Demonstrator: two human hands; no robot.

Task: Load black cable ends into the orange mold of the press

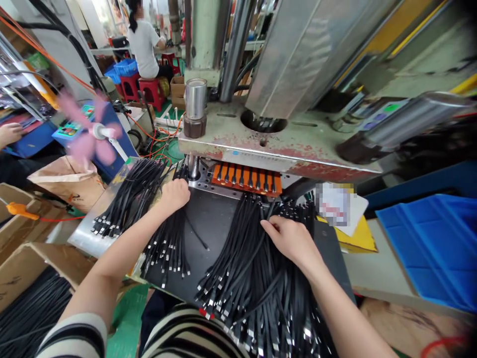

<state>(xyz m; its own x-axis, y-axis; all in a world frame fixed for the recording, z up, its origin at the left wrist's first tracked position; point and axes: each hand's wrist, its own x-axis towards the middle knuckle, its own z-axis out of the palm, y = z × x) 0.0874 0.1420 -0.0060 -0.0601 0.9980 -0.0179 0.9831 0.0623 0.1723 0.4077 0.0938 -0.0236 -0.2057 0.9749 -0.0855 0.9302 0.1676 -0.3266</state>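
My left hand (176, 195) is closed, knuckles up, over the upper end of a bundle of flat black cables (169, 246); what its fingers hold is hidden. My right hand (290, 237) is pinched, thumb toward the left, on a black cable above a larger cable pile (238, 253). Silver plugs show at the near ends of the cables. Just beyond my hands, an orange mould block (248, 178) carries a row of several black cable ends under the press plate (276, 154).
Another cable bundle (130, 194) lies at the left of the table. A metal post (194, 166) stands close to my left hand. Blue trays (428, 248) and a yellow holder (359, 237) are at right. Open cartons (48, 253) stand left, near a pink fan (89, 130). A person sits behind.
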